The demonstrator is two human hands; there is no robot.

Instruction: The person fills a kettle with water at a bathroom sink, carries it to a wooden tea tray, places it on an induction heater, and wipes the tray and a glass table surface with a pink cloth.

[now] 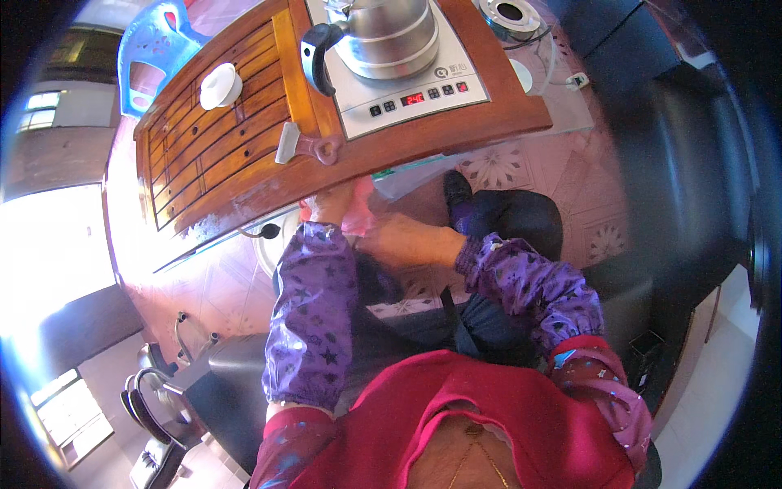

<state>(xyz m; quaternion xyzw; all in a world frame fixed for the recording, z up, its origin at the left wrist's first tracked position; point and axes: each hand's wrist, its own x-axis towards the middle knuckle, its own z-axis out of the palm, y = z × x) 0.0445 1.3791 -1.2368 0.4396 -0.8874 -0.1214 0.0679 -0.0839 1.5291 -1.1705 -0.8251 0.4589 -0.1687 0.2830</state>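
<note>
My left hand (pixel 333 205) is near the front edge of the wooden tea table (pixel 366 156), partly hidden by a pinkish-red cloth or bag (pixel 360 214). Blurred, my right hand (pixel 391 238) reaches in from the right to that same pink thing, and its fingers cannot be made out. Above the hands, a brush or scraper with a pink handle (pixel 317 150) lies on the table top. A small white lidded bowl (pixel 221 85) rests on the slatted tray (pixel 214 140). On the electric hot plate (pixel 415 98) stands a stainless steel kettle (pixel 391 36) with a black handle.
A blue plastic chair (pixel 146 55) is behind the table at the left. Below the table edge, a round pale container (pixel 269 244) is partly visible. A round metal appliance (pixel 510 18) with a cable sits at the upper right. A black seat (pixel 238 360) lies beneath me.
</note>
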